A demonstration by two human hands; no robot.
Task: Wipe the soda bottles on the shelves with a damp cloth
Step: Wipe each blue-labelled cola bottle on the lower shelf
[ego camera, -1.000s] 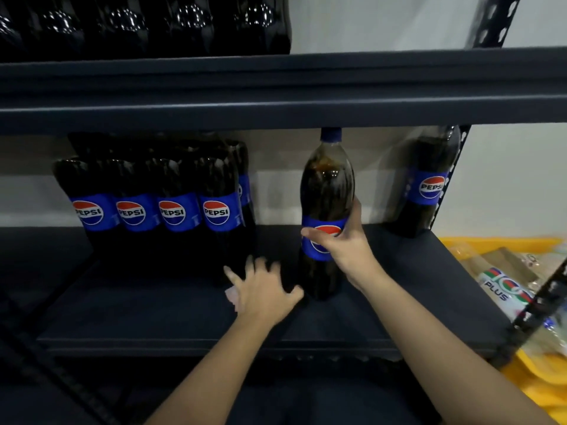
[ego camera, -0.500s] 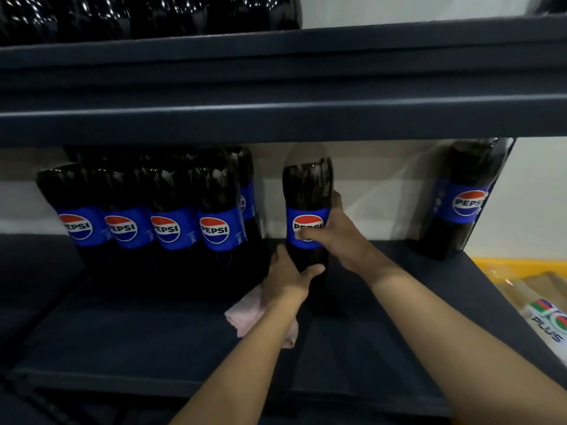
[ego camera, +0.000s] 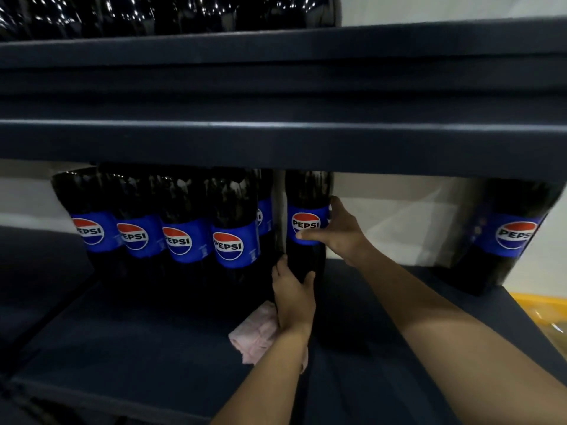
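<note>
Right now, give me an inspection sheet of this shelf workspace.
Surface: dark shelf, another shelf above.
Job's things: held Pepsi bottle upright beside a row of four Pepsi bottles; pink cloth lies on the shelf.
Clutter: lone Pepsi bottle at far right.
Hands: right hand grips the held bottle's label; left hand grips its lower body.
Cables: nothing seen.
Surroundings: pale wall behind; dark bottles on the upper shelf; yellow packaging lower right.

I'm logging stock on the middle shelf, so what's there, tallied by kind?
Pepsi bottles with a label showing: 7, namely four in the front row, one behind them, the held bottle, one far right
Pink cloth: 1
Total: 8
Any further bottles behind are hidden.
</note>
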